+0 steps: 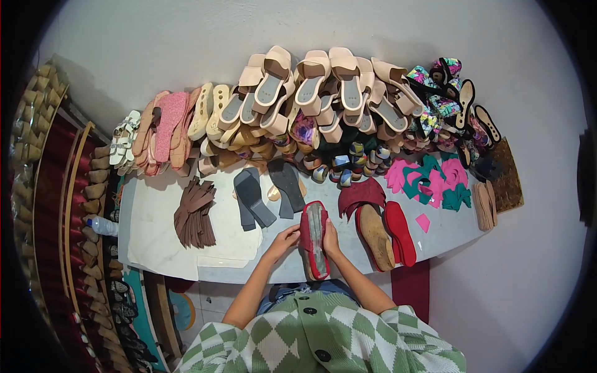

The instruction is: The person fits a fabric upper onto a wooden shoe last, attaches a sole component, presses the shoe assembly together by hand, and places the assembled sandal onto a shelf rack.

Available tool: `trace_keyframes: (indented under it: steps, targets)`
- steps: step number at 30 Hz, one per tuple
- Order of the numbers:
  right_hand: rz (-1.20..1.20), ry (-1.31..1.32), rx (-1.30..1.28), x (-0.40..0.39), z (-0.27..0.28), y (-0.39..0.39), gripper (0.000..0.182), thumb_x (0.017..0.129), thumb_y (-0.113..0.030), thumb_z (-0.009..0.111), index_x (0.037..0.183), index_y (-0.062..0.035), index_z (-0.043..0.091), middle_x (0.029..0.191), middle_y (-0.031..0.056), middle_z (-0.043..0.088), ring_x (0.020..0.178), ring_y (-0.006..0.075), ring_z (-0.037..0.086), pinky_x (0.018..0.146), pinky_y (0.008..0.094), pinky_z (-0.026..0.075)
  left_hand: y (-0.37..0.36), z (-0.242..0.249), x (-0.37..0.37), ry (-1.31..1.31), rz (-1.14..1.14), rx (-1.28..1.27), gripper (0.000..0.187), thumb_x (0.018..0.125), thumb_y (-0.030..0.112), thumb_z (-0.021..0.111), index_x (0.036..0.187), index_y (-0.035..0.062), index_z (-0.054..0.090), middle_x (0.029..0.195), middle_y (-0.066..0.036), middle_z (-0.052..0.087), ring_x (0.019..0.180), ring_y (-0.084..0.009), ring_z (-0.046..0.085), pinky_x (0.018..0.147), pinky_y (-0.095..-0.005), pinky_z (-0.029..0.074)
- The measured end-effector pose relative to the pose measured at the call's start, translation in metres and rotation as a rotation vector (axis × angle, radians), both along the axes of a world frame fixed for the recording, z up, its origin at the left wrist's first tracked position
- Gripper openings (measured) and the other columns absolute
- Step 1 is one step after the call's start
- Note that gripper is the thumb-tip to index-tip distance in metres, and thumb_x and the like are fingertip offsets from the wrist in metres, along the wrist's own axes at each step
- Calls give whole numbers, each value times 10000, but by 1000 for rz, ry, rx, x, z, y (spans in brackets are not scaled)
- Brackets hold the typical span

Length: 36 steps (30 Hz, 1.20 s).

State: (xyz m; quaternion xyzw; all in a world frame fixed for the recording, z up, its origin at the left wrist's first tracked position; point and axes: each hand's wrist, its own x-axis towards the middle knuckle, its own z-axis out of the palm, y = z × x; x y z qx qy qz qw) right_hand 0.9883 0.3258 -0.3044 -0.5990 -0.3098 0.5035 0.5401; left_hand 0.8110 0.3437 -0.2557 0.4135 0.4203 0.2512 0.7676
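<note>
Gripping the red sole (314, 239) from both sides, left hand (285, 239) and right hand (329, 238) clamp it at the worktable (161, 236) front edge. Risk I see: it overhangs; loosened fingers could drop it.

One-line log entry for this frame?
left hand: on red sole | right hand: on red sole | sole: tilted at table edge | grey soles: untouched

Sole (314, 239) near end hidden behind table edge (249, 271).
</note>
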Motion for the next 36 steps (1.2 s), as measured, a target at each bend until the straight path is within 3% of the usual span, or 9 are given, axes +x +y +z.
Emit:
trace_keyframes:
  steps: [5,13,17,20,22,25,28,29,36]
  targets:
    - [187,-1,42,5,2,-3,454,987,-344,282,1192,4,490,1078,126,571,993,185,534,897,301,397,-6,2,-3,-57,76,29,427,883,215,590,1264,69,463,1170,-38,537,1027,-138,544,835,-272,478]
    - [375,92,34,12,23,-1,395,980,-309,374,1217,-8,470,1084,55,552,982,126,503,886,271,390,-7,0,1,-39,223,54,254,872,172,600,1062,47,486,989,-49,576,895,-124,568,756,-256,474]
    - [494,52,-27,28,23,7,393,949,-326,458,1170,-7,522,1037,36,570,953,113,506,857,257,396,-1,-15,7,22,260,47,170,888,185,573,977,64,494,941,-46,569,847,-110,558,735,-256,473]
    - [587,26,-47,35,43,16,381,923,-340,512,1109,-12,569,978,22,582,909,106,514,831,256,406,2,-25,15,-148,422,-97,142,890,168,567,920,64,477,865,-43,564,783,-100,545,702,-244,458]
    - [669,12,-62,42,45,24,373,908,-347,537,1072,-17,591,944,15,585,879,105,522,822,264,412,2,-32,19,-204,457,-32,123,892,154,559,890,70,468,819,-36,560,750,-95,541,672,-239,452]
    - [799,-54,-108,55,39,40,382,910,-392,511,1027,-42,610,904,7,592,820,104,532,776,263,418,6,-33,21,-153,465,39,117,890,127,553,849,77,456,765,-24,552,707,-86,534,631,-228,442]
    - [792,94,-244,62,51,62,384,915,-436,470,921,-80,614,822,-18,576,780,94,529,713,243,410,9,-42,21,-99,487,103,115,873,83,562,829,78,457,717,-12,541,647,-71,516,586,-207,418]
    - [758,84,-249,56,56,64,382,920,-457,438,810,-117,572,723,-44,516,722,83,512,657,225,393,10,-47,20,-82,500,112,119,869,74,566,824,77,455,706,-13,542,635,-68,512,578,-205,410]
    - [890,164,-206,36,33,91,419,929,-422,420,967,-52,614,769,42,613,733,139,599,724,275,464,-3,-43,6,-176,705,55,138,858,39,562,840,87,434,723,-3,526,662,-60,499,607,-201,403]
